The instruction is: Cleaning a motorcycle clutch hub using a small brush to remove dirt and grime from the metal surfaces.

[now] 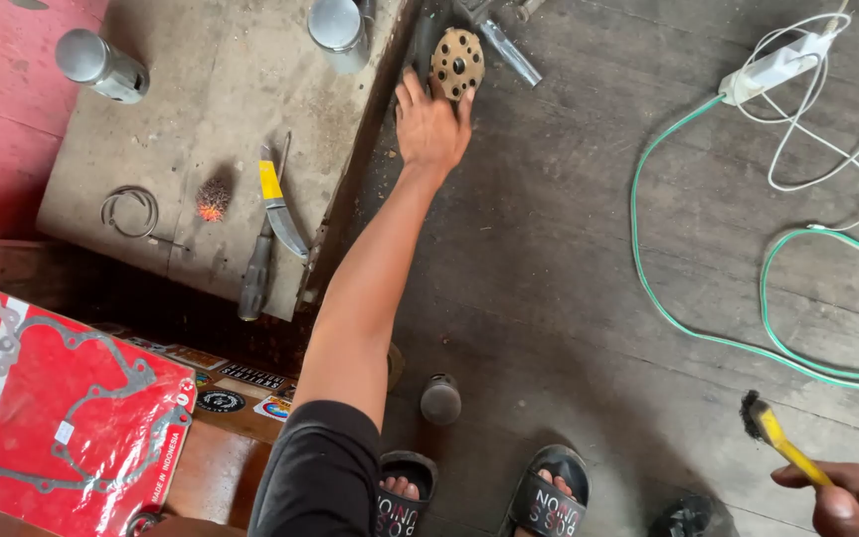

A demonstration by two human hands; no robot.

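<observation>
My left hand (431, 124) stretches far forward over the dark wooden floor and its fingers grip a round, rusty brown metal part with holes (457, 63). At the bottom right corner, my right hand (847, 499) is closed around the yellow handle of a small brush with dark bristles (773, 431), held above the floor. My feet in black sandals (489, 492) stand at the bottom centre.
A grey board (221, 129) on the left carries two silvery cylinders (101, 66), a wire ring (131, 211), a knife with yellow tape (275, 204) and a screwdriver. A red gasket package (57, 418) lies lower left. Green and white cables (777, 268) loop at right. A small dark cylinder (440, 400) stands near my feet.
</observation>
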